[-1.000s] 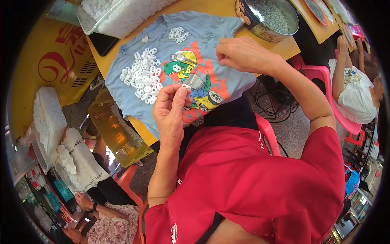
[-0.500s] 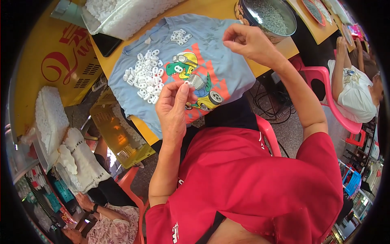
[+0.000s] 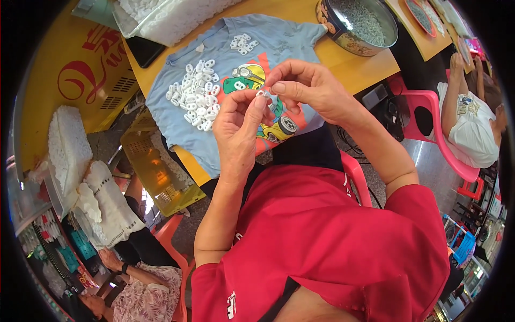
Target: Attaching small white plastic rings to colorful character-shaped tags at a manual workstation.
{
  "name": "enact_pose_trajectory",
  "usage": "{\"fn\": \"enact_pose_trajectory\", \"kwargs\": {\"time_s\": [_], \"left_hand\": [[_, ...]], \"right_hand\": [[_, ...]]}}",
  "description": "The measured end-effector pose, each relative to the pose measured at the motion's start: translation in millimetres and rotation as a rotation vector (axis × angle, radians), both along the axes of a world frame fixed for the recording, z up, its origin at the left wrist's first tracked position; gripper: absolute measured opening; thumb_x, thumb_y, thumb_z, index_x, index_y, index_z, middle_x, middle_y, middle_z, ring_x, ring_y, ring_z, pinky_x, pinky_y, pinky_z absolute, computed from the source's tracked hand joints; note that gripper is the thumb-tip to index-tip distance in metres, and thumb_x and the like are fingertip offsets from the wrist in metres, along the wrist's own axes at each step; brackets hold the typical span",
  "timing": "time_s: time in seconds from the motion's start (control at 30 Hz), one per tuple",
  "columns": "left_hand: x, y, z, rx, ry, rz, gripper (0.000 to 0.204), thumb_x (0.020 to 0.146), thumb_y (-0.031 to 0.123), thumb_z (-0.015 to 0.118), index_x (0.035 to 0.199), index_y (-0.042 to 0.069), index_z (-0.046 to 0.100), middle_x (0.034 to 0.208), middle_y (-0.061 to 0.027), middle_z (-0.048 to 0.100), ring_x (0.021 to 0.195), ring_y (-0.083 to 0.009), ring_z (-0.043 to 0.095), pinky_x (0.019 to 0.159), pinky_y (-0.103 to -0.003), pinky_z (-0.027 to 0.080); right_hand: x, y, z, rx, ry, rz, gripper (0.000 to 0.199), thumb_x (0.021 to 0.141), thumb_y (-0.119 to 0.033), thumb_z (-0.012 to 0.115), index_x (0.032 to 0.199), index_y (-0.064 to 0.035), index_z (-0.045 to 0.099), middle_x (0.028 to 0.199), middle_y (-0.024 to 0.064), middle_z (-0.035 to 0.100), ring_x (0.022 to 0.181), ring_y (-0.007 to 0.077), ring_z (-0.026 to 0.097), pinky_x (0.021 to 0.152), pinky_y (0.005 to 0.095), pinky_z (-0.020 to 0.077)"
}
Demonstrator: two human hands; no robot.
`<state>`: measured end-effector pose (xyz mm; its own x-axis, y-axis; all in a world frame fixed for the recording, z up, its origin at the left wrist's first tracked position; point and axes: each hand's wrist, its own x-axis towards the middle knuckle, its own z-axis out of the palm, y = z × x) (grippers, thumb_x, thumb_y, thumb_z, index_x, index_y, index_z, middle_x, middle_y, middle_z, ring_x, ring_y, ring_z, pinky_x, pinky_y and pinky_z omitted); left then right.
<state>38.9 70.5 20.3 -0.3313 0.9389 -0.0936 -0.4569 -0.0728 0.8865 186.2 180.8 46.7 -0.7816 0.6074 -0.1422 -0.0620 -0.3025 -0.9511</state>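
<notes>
My left hand [image 3: 236, 129] is closed, thumb and fingertips pinching a small white plastic piece [image 3: 260, 93]. My right hand [image 3: 319, 91] meets it there, thumb and index finger pressed together beside the piece; whatever they hold is too small to make out. Both hands are above a light blue T-shirt [image 3: 174, 61] with a cartoon print, spread over the table edge and my lap. On the shirt lies a pile of white oval pieces with two holes [image 3: 196, 96]. Farther back sits a smaller cluster of white pieces [image 3: 244, 44]; one loose white piece [image 3: 239, 85] rests on the print.
A round tin [image 3: 359, 29] of small grey metal parts stands at the back right of the yellow table [image 3: 370, 67]. A tub of white pieces [image 3: 177, 24] and a black phone-like slab [image 3: 145, 51] are at the back left. A yellow crate [image 3: 161, 166] stands lower left. Other people sit at both sides.
My right hand has come from the far right of the shirt, leftward and nearer, to the white piece in my left hand. The left hand has shifted slightly right, still pinching.
</notes>
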Motion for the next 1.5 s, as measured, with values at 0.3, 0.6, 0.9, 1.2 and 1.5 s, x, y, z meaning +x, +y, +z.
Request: {"fn": "enact_pose_trajectory", "kwargs": {"time_s": [0.3,0.6,0.9,1.2,1.5], "left_hand": [[0.9,0.5,3.2,-0.002,0.034,-0.003,0.014,0.095,0.01,0.063,0.103,-0.002,0.059,0.088,-0.0057,0.064,0.075,-0.0102,0.061,0.066,-0.024,0.051],[-0.8,-0.9,3.5,-0.022,0.051,0.001,0.015,0.094,0.011,0.064,0.1,-0.002,0.059,0.086,-0.0059,0.064,0.072,-0.0104,0.061,0.066,-0.024,0.05],[-1.3,-2.9,9.4,-0.06,0.241,0.005,0.014,0.094,0.01,0.065,0.099,-0.002,0.06,0.085,-0.0047,0.064,0.072,-0.0089,0.06,0.065,-0.022,0.048],[-0.8,-0.6,9.0,-0.015,0.26,0.011,0.012,0.094,0.009,0.064,0.099,-0.001,0.059,0.085,-0.0023,0.063,0.073,-0.0065,0.058,0.065,-0.021,0.048],[-0.6,3.8,14.5,0.063,0.178,0.01,0.011,0.094,0.007,0.063,0.1,0.0,0.058,0.089,-0.0028,0.063,0.073,-0.0065,0.059,0.066,-0.02,0.049]], "right_hand": [[-1.3,-3.3,-2.8,-0.021,0.028,-0.049,0.029,0.092,-0.018,0.067,0.115,-0.0013,0.061,0.099,0.0025,0.066,0.08,0.0053,0.058,0.062,0.0202,0.0451],[-1.8,-6.1,1.2,0.094,0.001,-0.056,0.025,0.093,-0.011,0.065,0.114,0.0,0.06,0.098,0.0032,0.065,0.088,0.006,0.061,0.069,0.0214,0.0492],[-3.2,-9.0,6.4,0.433,-0.081,-0.045,0.026,0.094,0.0,0.06,0.119,0.0029,0.056,0.107,0.0053,0.062,0.099,0.0104,0.061,0.089,0.0263,0.0504],[-7.2,-9.7,4.0,0.198,0.032,-0.089,0.028,0.093,-0.005,0.063,0.119,0.0029,0.057,0.105,0.0055,0.064,0.093,0.0099,0.061,0.082,0.025,0.0509],[-7.1,-13.3,-2.5,-0.238,0.16,-0.12,0.02,0.093,-0.015,0.066,0.108,-0.0006,0.064,0.087,0.0003,0.062,0.072,0.0075,0.056,0.067,0.0245,0.0483]]}}
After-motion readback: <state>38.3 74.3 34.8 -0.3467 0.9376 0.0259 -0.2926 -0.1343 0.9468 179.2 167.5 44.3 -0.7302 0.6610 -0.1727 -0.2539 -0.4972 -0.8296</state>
